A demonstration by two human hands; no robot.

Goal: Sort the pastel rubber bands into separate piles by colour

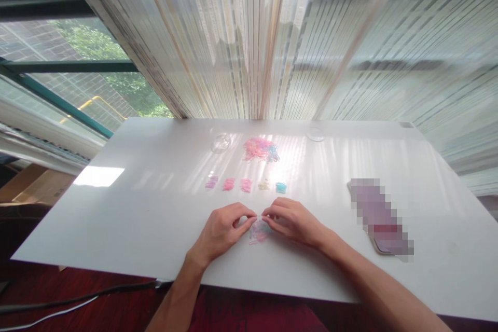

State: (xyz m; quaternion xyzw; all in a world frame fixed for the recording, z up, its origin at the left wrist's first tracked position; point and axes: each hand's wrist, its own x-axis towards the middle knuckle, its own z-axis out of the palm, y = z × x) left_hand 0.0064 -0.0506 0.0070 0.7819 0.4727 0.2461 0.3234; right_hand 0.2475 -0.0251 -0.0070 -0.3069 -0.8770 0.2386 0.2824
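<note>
Free tabletop (pixel 116 228) at left, a blurred flat object (pixel 379 218) in the way at right

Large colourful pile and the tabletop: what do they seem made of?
Large pile: thin tangled strands, perhaps rubber or plastic, judging by their curves and bright colours; finish unclear. Tabletop: smooth, semi-gloss, possibly laminate, since it shows blurred light streaks.
</note>
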